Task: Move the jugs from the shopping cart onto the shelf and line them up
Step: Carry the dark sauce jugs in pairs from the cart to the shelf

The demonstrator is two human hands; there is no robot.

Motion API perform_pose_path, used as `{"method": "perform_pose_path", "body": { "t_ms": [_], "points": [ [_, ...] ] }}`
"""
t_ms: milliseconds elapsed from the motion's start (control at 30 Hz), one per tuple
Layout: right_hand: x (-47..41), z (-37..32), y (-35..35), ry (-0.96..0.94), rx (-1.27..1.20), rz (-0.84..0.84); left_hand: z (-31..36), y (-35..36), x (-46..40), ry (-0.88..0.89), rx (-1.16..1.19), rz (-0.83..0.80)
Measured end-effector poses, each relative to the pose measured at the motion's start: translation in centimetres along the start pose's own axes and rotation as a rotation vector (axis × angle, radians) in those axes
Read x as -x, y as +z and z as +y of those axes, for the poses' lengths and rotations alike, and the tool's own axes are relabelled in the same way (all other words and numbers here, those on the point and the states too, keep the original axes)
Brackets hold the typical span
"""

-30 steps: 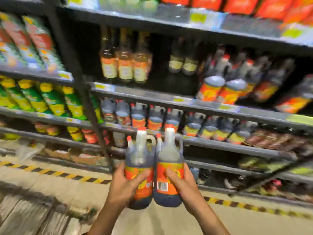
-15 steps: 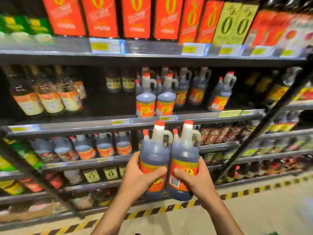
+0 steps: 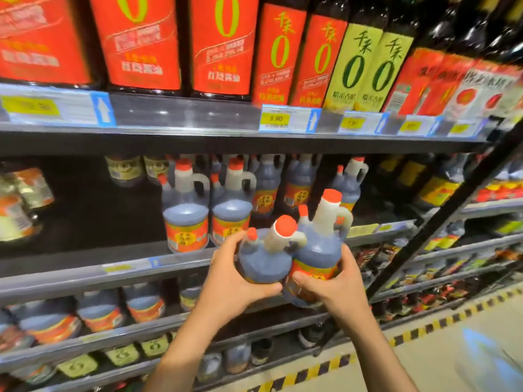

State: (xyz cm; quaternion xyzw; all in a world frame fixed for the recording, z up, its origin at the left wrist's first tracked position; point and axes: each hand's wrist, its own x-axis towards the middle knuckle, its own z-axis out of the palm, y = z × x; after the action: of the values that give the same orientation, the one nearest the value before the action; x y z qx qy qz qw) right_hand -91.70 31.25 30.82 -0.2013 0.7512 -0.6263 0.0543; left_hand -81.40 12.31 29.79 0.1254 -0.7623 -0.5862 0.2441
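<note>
I hold two dark jugs with red caps, pale handles and orange labels, side by side in front of the middle shelf (image 3: 85, 275). My left hand (image 3: 230, 281) grips the left jug (image 3: 264, 260), which tilts toward me. My right hand (image 3: 335, 284) grips the right jug (image 3: 321, 247), nearly upright. Their bodies touch. On the shelf just behind stand two matching jugs (image 3: 185, 219) at the front edge, with more jugs (image 3: 300, 182) further back. The shopping cart is out of view.
A dark bare stretch of the middle shelf (image 3: 93, 216) lies left of the standing jugs. Tall red and green bottles (image 3: 223, 43) fill the shelf above. More jugs (image 3: 99, 309) sit on the shelf below. A black upright post (image 3: 441, 219) slants at the right. Yellow-black floor tape (image 3: 424, 329) runs along the base.
Both hands have lifted the two jugs up to the middle shelf's level. The left jug has tipped toward me. The view has risen and closed in on the shelf.
</note>
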Motion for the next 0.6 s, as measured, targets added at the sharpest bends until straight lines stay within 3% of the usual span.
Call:
{"method": "perform_pose_path", "body": {
  "t_ms": [400,600],
  "points": [
    [-7.7,-0.4,-2.5,-0.227,-0.004,-0.025,1.7,5.1,-5.0,0.117,0.005,0.29],
    [-11.8,1.6,-3.9,-0.242,-0.013,0.017,1.8,8.8,-7.0,0.152,-0.101,0.415]
  ]
}}
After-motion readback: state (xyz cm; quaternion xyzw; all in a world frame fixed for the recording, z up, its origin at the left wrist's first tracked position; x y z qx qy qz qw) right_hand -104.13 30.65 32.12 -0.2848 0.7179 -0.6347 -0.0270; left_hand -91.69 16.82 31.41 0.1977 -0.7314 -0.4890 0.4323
